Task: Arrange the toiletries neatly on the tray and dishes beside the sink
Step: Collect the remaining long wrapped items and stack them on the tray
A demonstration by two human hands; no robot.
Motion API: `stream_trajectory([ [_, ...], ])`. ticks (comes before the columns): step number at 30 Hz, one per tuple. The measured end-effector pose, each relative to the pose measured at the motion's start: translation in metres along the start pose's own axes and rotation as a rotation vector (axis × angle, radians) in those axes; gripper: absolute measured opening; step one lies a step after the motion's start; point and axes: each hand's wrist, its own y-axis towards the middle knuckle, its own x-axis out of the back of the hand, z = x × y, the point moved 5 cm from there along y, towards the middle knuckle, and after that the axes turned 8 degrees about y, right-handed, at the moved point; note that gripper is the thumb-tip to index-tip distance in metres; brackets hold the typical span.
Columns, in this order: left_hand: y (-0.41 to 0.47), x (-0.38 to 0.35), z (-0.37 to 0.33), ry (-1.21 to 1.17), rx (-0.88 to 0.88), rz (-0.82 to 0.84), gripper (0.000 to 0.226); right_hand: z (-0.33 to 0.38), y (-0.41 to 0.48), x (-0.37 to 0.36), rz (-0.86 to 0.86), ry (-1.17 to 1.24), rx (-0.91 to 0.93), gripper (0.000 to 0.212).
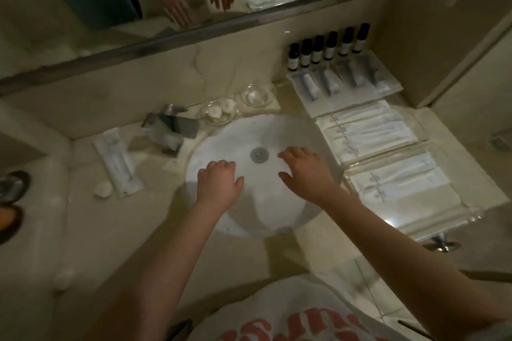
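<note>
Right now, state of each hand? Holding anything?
Left hand: fingers loosely curled, empty, over the sink.
Right hand: open, fingers spread, empty, over the sink near the drain.

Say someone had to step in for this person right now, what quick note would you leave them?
Left hand and right hand: both empty, hovering over the sink.
Done: six small bottles in a row by the wall; packets laid in rows on the clear tray right of the sink; two glass dishes behind it hold small round items.
Left: one long packet and a small round item lie loose left of the sink.
</note>
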Motion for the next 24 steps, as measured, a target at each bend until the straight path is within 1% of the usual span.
stream_trajectory([
  [7,-0.027,-0.024,0.130,-0.056,0.271,0.012,0.041,0.118,0.053,-0.032,0.097,0.011,0.217,0.048],
  [11,-0.036,-0.035,0.200,-0.133,0.417,0.004,0.041,0.179,0.089,-0.056,0.175,0.022,0.274,0.049],
  [14,-0.037,-0.046,0.245,-0.161,0.523,0.040,0.041,0.218,0.114,-0.076,0.222,0.043,0.310,0.051],
  [18,-0.029,-0.059,0.295,-0.232,0.606,0.080,0.040,0.262,0.146,-0.106,0.317,0.091,0.296,0.054],
  [21,-0.012,-0.068,0.325,-0.243,0.615,0.123,0.043,0.286,0.166,-0.130,0.375,0.084,0.252,0.053],
  [24,0.007,-0.071,0.351,-0.228,0.617,0.140,0.041,0.306,0.182,-0.151,0.379,0.091,0.189,0.054],
])
